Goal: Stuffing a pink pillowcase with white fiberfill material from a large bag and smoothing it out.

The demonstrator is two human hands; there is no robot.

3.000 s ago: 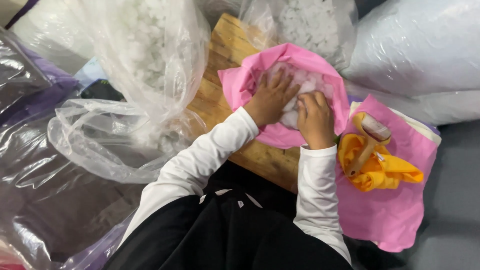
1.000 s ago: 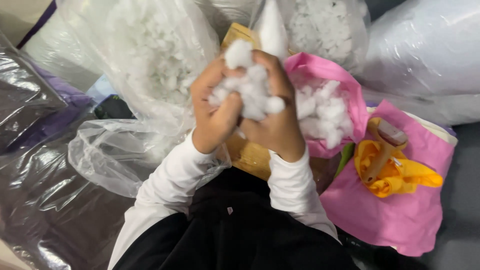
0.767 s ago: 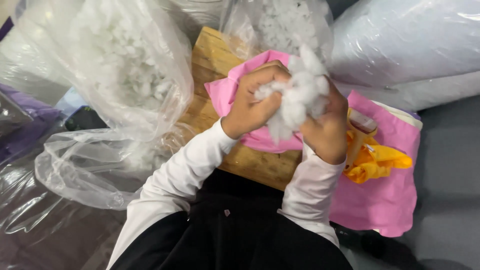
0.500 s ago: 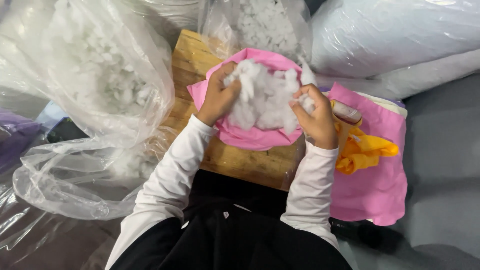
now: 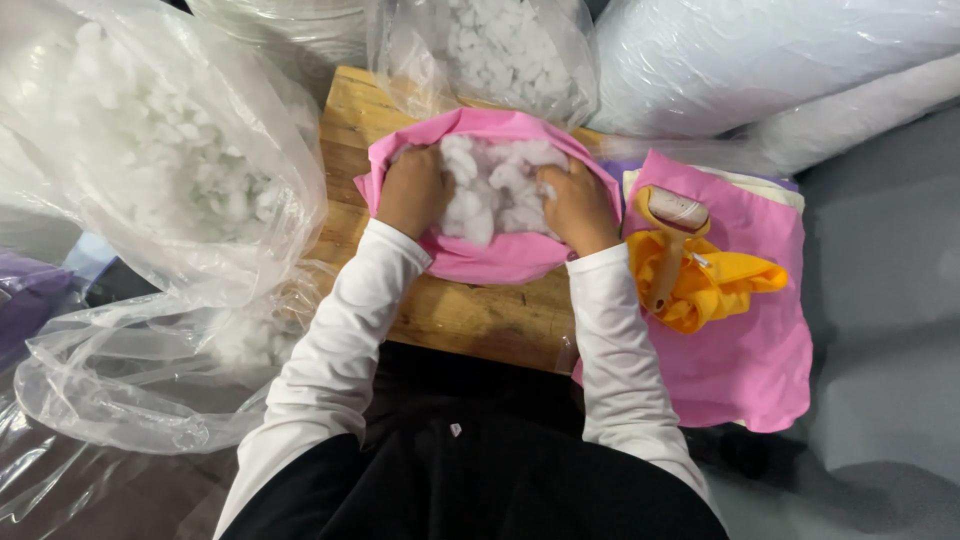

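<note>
A wooden table [image 5: 470,315] is ringed by clear bags of stuffing [image 5: 160,170]. At its middle, a pink cover [image 5: 500,255] is held open while white stuffing [image 5: 495,185] is pressed in by the left hand [image 5: 413,190] and right hand [image 5: 578,205], fingers buried, grip unclear.

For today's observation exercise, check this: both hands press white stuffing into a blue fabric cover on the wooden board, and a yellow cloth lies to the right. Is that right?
Not quite: the head view shows the fabric cover is pink, not blue. The rest holds: the left hand and right hand press white stuffing into it on the wooden board, with the yellow cloth to the right.
</note>
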